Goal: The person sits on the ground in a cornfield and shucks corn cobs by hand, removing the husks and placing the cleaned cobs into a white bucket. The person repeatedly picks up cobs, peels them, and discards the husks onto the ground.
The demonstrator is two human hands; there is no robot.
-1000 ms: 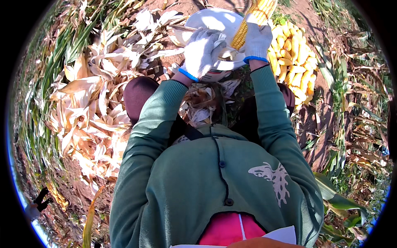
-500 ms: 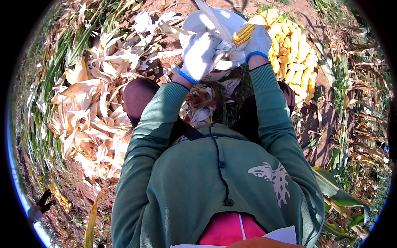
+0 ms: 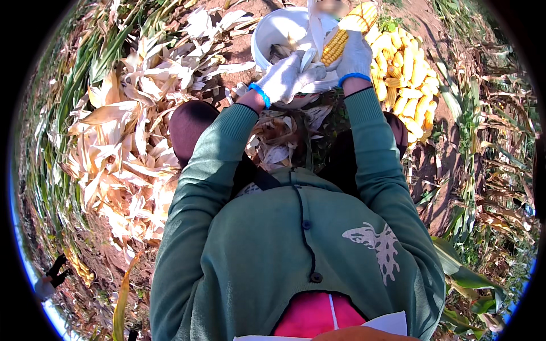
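Note:
In my right hand [image 3: 355,55], in a white glove with a blue cuff, is a yellow corn cob [image 3: 334,48], tilted with its far end up to the right. Pale husk [image 3: 316,27] still hangs from the cob's left side. My left hand [image 3: 284,78], gloved the same way, is at the cob's lower end with its fingers closed on a strip of husk. Both hands are over the near rim of a white bucket [image 3: 260,40], which partly hides behind them.
Bare yellow cobs lie in a pile [image 3: 412,85] to the right. A large heap of dry husks [image 3: 128,142] spreads on the left. Corn stalks and leaves [image 3: 483,142] line the right side. Another person's dark-sleeved arm [image 3: 56,273] shows at the far lower left.
My left hand has come down and turned toward the cob's lower end. Husk that stretched left over the bucket no longer does; one strip now stands upright beside the cob. My right hand has barely moved.

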